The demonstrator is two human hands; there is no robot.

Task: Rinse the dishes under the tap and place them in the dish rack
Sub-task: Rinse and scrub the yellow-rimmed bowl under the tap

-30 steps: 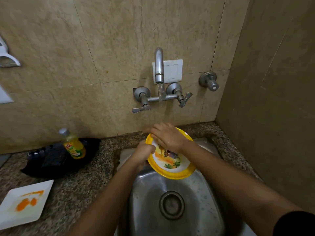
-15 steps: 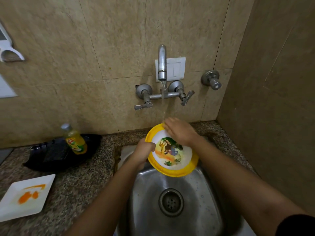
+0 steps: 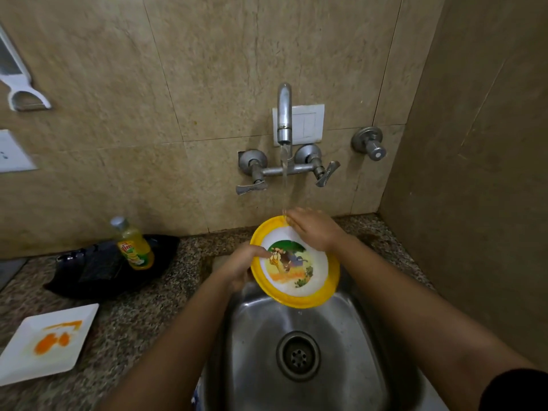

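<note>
A round yellow-rimmed plate (image 3: 296, 280) with a cartoon animal picture is tilted over the steel sink (image 3: 261, 351). My left hand (image 3: 241, 266) grips its left rim, thumb on the face. My right hand (image 3: 315, 229) lies flat on the plate's upper part, fingers straight, under the stream. Water runs from the wall tap (image 3: 284, 114) onto the plate's top edge. A white square plate (image 3: 26, 351) smeared with orange sauce lies on the counter at the left. No dish rack is in view.
A yellow dish-soap bottle (image 3: 133, 244) stands on a black tray (image 3: 100, 271) left of the sink. A speckled granite counter (image 3: 133, 321) surrounds the sink. A side wall (image 3: 474, 173) closes the right. A second valve (image 3: 370, 145) sticks out right of the tap.
Water began running from the tap. My right hand slid from the plate's middle up to its top edge, uncovering the picture. The plate is tilted more towards me.
</note>
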